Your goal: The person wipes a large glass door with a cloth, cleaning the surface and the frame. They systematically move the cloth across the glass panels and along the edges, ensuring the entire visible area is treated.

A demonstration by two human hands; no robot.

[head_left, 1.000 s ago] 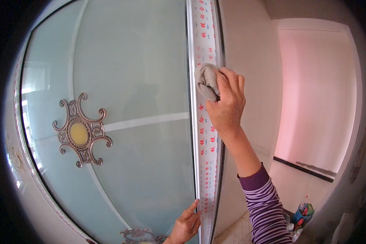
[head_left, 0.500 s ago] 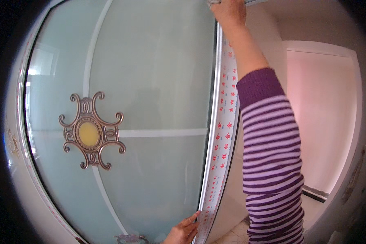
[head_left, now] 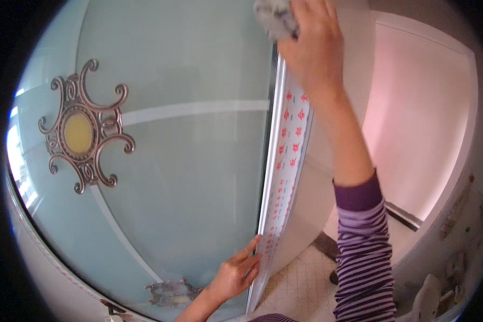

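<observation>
A frosted glass door panel (head_left: 182, 177) with pale bands fills the left and middle of the view. Its silver edge profile (head_left: 278, 123) carries a white protective film with red print. My right hand (head_left: 314, 48), slightly blurred, grips a crumpled grey cloth (head_left: 278, 17) against the upper part of the panel's edge. Lower down, my left hand (head_left: 236, 273) rests at the same edge, index finger stretched onto the profile and the other fingers loosely bent. Nothing shows in that hand. A bronze scroll ornament (head_left: 95, 126) with a yellow oval centre is mounted on the glass.
A second scroll ornament (head_left: 173, 292) sits low on the glass. Behind my right arm is a pinkish-white doorway (head_left: 418, 118) with a pale frame. Tiled floor (head_left: 300, 279) shows below, and several indistinct items (head_left: 451, 273) lie at the lower right.
My right hand has come down along the door edge, bringing the cloth more fully into sight. The view has tilted downward and shifted right, and more of my left hand and forearm shows.
</observation>
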